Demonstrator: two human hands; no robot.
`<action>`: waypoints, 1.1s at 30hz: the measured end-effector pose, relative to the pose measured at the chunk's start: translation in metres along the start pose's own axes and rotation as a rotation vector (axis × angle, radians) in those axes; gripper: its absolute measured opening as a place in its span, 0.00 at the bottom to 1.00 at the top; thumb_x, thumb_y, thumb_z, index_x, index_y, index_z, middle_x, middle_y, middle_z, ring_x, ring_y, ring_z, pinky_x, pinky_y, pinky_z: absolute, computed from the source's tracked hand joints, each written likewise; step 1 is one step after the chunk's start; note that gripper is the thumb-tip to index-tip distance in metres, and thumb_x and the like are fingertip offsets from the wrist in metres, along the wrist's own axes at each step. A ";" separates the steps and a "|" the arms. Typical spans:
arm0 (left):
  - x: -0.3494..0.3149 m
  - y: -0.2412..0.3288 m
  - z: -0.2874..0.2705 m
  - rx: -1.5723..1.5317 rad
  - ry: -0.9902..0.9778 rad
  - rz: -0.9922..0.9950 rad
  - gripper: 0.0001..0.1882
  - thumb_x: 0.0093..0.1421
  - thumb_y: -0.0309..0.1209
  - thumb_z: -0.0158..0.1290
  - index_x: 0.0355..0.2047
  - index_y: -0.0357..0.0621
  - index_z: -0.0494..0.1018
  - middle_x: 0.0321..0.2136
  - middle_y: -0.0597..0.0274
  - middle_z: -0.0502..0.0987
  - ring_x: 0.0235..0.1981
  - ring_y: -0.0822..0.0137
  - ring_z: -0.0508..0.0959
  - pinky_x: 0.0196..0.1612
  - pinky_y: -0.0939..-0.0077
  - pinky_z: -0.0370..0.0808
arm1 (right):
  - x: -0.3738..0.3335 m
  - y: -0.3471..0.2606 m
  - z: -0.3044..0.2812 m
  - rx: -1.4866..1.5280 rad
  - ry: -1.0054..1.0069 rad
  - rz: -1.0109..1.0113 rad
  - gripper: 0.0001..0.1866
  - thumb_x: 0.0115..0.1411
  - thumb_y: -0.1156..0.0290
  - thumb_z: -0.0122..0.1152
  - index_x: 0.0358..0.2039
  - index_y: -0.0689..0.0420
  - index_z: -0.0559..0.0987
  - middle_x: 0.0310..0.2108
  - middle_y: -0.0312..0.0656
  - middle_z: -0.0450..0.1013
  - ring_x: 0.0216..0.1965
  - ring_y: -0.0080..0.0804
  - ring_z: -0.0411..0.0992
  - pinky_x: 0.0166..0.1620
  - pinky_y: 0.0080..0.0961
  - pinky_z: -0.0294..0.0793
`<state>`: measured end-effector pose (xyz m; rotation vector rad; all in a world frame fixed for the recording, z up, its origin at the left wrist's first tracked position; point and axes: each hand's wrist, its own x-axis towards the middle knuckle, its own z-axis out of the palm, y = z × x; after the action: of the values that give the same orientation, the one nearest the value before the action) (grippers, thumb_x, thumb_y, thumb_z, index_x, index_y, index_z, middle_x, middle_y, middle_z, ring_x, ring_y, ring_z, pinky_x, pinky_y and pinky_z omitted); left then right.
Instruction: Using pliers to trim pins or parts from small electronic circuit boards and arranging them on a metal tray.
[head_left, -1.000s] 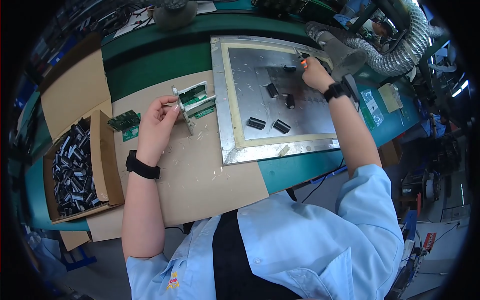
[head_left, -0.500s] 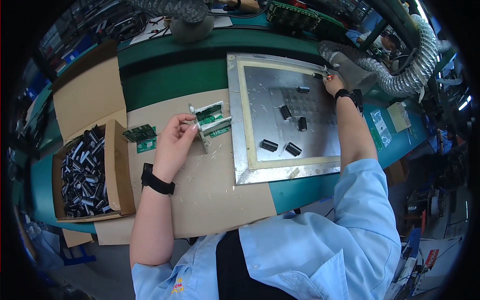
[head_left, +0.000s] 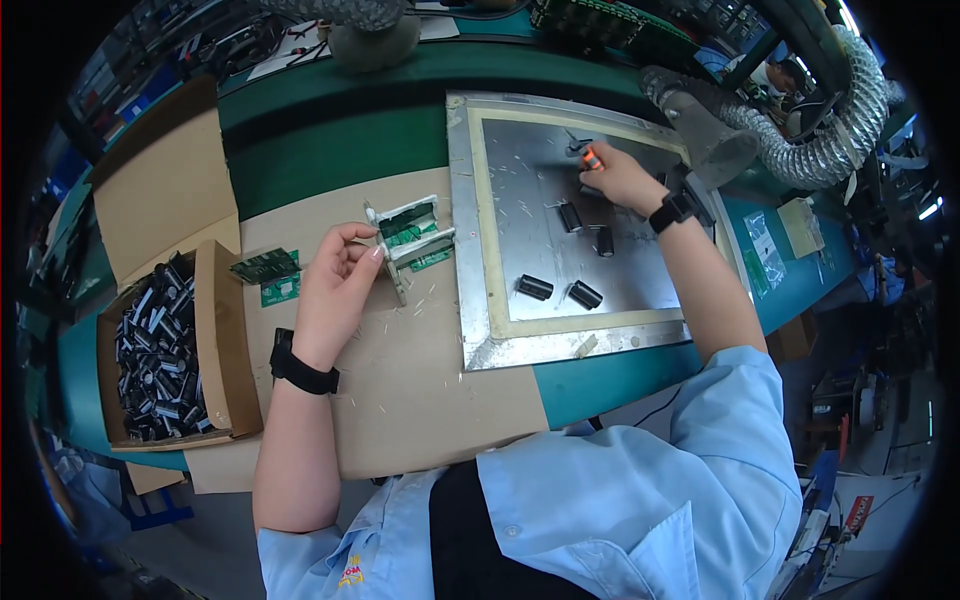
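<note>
My left hand (head_left: 340,290) is closed on the near edge of a circuit board assembly (head_left: 405,240), upright green boards with white-coated edges, standing on the brown cardboard sheet. My right hand (head_left: 620,180) is above the metal-framed plate (head_left: 520,190), gripping a small pair of cutters (head_left: 592,158) with orange on its handles. The tip is blurred, and a dark shape beside it cannot be made out. Below the hand, several black cylindrical capacitors lie on the plate, among them one capacitor (head_left: 570,217) and another near the front (head_left: 584,294).
An open cardboard box (head_left: 225,340) full of black capacitors stands at the left. Beside it sits another small green board (head_left: 280,290). Thin wire clippings are scattered over the cardboard sheet (head_left: 420,400). A flexible silver duct (head_left: 800,170) hangs at the far right, near plastic bags (head_left: 762,250).
My right hand has swung left with the cutters, from the plate's far right corner to above its middle. My left hand keeps its hold on the board assembly. The view has shifted slightly.
</note>
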<state>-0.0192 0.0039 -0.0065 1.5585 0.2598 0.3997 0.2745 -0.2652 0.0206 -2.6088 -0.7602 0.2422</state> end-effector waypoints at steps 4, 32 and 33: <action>0.002 -0.001 0.000 0.030 -0.006 -0.005 0.11 0.59 0.23 0.48 0.43 0.40 0.66 0.27 0.68 0.72 0.28 0.81 0.69 0.35 0.88 0.66 | -0.029 -0.019 -0.008 0.193 -0.071 -0.084 0.17 0.51 0.69 0.56 0.42 0.59 0.70 0.41 0.51 0.71 0.42 0.47 0.69 0.44 0.33 0.67; 0.000 0.001 0.001 0.093 -0.001 -0.005 0.12 0.59 0.27 0.49 0.43 0.42 0.67 0.25 0.70 0.71 0.27 0.82 0.69 0.34 0.88 0.66 | -0.079 -0.019 -0.017 0.006 0.020 0.101 0.17 0.48 0.75 0.54 0.41 0.61 0.69 0.29 0.45 0.71 0.31 0.34 0.70 0.37 0.27 0.68; 0.000 0.001 0.001 0.089 -0.002 -0.006 0.12 0.59 0.27 0.49 0.43 0.42 0.67 0.25 0.70 0.71 0.27 0.82 0.69 0.34 0.88 0.66 | -0.072 -0.011 -0.025 -0.097 0.086 0.126 0.17 0.48 0.75 0.53 0.41 0.62 0.69 0.29 0.48 0.71 0.31 0.39 0.71 0.37 0.30 0.69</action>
<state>-0.0188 0.0029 -0.0052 1.6452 0.2842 0.3864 0.2156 -0.3042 0.0518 -2.7425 -0.5927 0.1310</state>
